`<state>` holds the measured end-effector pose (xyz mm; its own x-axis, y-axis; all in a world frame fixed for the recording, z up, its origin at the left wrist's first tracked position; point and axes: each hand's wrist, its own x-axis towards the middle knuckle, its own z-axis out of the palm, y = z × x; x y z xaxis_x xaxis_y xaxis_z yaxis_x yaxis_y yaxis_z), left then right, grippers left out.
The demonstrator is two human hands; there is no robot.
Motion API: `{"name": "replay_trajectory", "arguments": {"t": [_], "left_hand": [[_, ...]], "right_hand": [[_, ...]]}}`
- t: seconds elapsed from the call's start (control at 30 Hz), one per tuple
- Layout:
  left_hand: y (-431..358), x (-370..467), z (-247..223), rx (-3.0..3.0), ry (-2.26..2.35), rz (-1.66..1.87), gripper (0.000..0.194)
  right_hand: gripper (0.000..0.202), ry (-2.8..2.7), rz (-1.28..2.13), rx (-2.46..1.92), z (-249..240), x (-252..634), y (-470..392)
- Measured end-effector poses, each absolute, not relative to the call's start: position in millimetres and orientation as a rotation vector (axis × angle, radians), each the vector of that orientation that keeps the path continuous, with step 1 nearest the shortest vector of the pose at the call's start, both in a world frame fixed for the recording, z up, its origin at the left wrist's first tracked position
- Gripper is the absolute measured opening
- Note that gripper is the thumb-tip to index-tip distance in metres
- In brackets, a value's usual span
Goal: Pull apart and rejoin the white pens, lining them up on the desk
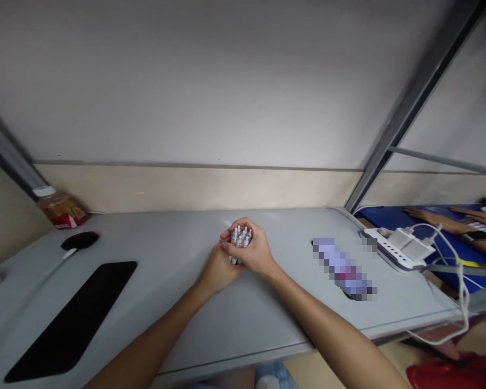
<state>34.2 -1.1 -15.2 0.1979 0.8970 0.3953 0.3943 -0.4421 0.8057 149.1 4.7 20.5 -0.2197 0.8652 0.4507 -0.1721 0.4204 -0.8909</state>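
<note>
Both hands are cupped together above the middle of the grey desk (170, 335). A bundle of small silvery-clear pieces with narrow tips (242, 236) stands upright between the palms. My left hand (217, 272) wraps the bundle from the left and below, its fingers partly hidden. From the right, my right hand (260, 248) closes round the same bundle, with its thumb across the near side and its fingers curled round the far side. The lower part of the bundle is mostly covered by the hands.
A black mat (75, 319), a black round object with a white cable (80, 240) and a bottle (61, 208) are at left. At right are a phone (342, 268) and a power strip (392, 249) with cables. Another person's hands (433, 217) rest beyond.
</note>
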Motion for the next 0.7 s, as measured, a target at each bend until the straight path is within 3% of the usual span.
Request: {"name": "replay_trajectory", "arguments": {"t": [0.17,0.37,0.57,0.7], "left_hand": [[-2.2,34.3,-13.2,1.940,1.182,1.169,0.034],[-2.2,34.9,-14.3,1.952,1.162,1.179,0.051],[-4.4,32.7,-16.8,1.942,1.221,0.991,0.025],[-6.7,33.6,-16.0,1.948,1.196,1.035,0.029]], "right_hand": [[0.028,-1.406,1.180,-0.640,24.9,149.7,4.4],[0.030,-1.370,1.193,-0.691,27.4,150.9,8.2],[0.030,-1.379,1.249,-0.691,22.5,156.4,18.9],[0.027,-1.362,1.276,-0.707,18.2,160.7,26.7]]}}
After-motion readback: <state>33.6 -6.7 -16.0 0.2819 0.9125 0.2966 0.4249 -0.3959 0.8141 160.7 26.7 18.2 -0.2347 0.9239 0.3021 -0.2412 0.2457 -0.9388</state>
